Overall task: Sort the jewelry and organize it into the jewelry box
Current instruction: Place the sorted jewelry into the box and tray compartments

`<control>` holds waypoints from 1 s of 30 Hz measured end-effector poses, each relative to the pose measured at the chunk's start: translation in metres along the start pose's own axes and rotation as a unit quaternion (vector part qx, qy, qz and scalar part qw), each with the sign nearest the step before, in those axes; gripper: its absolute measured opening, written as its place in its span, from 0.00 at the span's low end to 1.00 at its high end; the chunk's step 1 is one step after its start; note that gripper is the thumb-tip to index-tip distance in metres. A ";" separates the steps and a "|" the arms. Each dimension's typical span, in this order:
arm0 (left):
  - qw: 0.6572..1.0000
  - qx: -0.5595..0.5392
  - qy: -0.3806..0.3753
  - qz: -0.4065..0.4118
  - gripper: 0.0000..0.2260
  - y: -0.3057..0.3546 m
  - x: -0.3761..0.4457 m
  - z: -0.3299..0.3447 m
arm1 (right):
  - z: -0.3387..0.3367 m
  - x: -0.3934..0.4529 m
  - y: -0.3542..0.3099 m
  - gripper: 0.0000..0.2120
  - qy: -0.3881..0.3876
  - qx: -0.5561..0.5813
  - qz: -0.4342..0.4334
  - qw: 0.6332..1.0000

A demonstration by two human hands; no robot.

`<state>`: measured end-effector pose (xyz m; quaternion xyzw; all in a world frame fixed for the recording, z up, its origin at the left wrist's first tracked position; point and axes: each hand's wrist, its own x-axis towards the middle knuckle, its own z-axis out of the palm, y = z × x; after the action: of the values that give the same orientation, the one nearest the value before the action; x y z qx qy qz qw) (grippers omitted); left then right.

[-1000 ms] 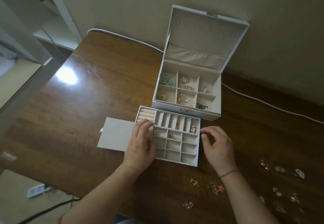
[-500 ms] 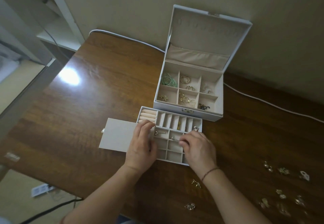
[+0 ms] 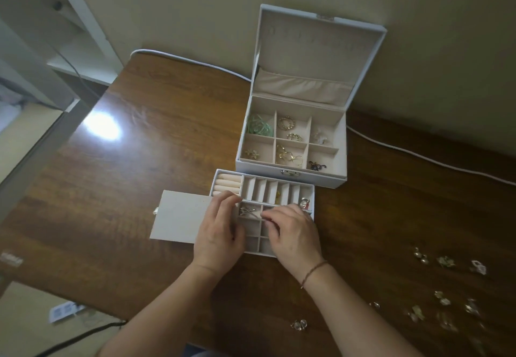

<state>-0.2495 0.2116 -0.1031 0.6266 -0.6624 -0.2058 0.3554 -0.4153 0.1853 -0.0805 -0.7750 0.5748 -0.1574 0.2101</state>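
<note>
Head view: wooden table (image 3: pixel 167 147) bearing open jewelry box (image 3: pixel 291 144), divided tray (image 3: pixel 307 189) just before it, left hand (image 3: pixel 219 234) fingers extended on tray's near-left part, right hand (image 3: pixel 296 231) curled over tray's compartments, grasp undeterminable.

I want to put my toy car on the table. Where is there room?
The wide bare wood left of the jewelry box, around the light glare, is free. Also bare is the strip between the box and the loose jewelry. It is crowded at the tray, under both hands.
</note>
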 end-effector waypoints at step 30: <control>0.984 0.163 -0.074 -0.001 0.22 0.010 0.003 0.009 | -0.107 -0.118 0.188 0.13 0.085 -0.062 0.315 0.943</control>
<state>-0.2627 0.2084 -0.1017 0.6596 -0.7111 -0.1409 0.1985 -0.6571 0.2359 -0.0837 -0.5495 0.8141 -0.1122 0.1510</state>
